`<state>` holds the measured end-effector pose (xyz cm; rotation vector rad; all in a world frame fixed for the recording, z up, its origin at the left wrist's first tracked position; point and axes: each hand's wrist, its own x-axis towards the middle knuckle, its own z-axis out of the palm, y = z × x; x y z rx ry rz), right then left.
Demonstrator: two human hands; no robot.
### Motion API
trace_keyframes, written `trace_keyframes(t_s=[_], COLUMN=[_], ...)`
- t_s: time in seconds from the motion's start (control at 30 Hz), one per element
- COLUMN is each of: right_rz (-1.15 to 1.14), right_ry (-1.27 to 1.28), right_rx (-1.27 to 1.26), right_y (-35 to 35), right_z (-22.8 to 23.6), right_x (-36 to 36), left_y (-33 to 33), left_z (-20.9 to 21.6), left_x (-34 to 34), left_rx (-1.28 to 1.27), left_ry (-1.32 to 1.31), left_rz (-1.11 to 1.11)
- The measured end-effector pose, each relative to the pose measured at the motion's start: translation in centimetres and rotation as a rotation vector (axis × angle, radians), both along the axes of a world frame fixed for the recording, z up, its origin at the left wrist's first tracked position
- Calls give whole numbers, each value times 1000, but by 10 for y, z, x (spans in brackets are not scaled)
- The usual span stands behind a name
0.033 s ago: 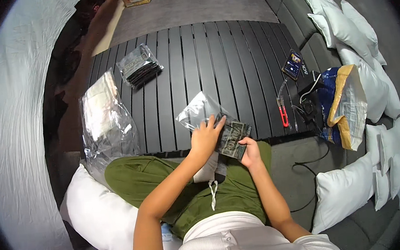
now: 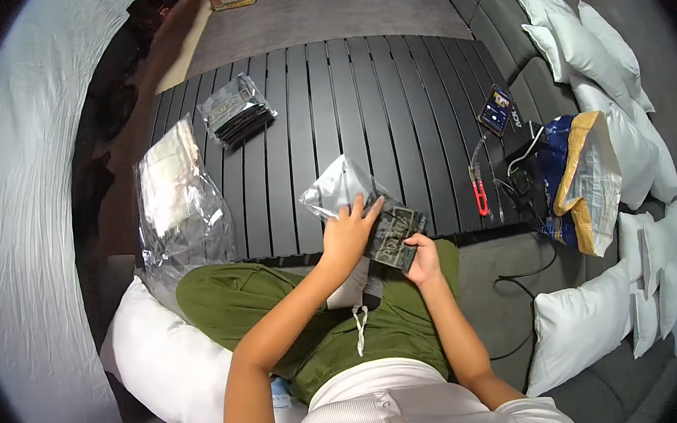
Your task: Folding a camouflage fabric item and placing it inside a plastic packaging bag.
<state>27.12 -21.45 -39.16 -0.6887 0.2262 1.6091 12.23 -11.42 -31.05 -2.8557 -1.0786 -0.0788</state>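
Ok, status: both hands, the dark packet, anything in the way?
Left fingers at clear plastic by dark packet. Right fingers gripping packet's right edge. Red-handled tool off right, apart from packet.

Black slatted counter (image 2: 349, 106), bagged dark packets (image 2: 237, 111) stacked far left, clear plastic packaging (image 2: 171, 182) along the left edge, transparent pouch (image 2: 339, 181) near the front, phone (image 2: 496, 110) and red-handled tool (image 2: 480, 197) at right

this looks like a lounge (grey sofa (image 2: 493, 25), pillows (image 2: 582, 323)).
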Motion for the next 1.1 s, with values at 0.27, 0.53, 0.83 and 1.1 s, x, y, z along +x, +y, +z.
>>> trace_keyframes(t_s=[0.27,0.53,0.83,1.1], right_rz=[-120,-198,-184,-57], right_ry=[-36,22,41,-11], right_rx=[-77,13,12,57], right_y=[-4,3,9,18], right_z=[-17,-4,4,24], right_x=[-5,-13,-26,-35], left_y=[-11,-14,-30,-37], left_z=[1,-16,-13,-14], left_x=[-9,-27,-22,-13], left_rx=[148,123,-335,-329], left_ry=[-90,-279,-477,-462], left_rz=[-69,-152,-116,117])
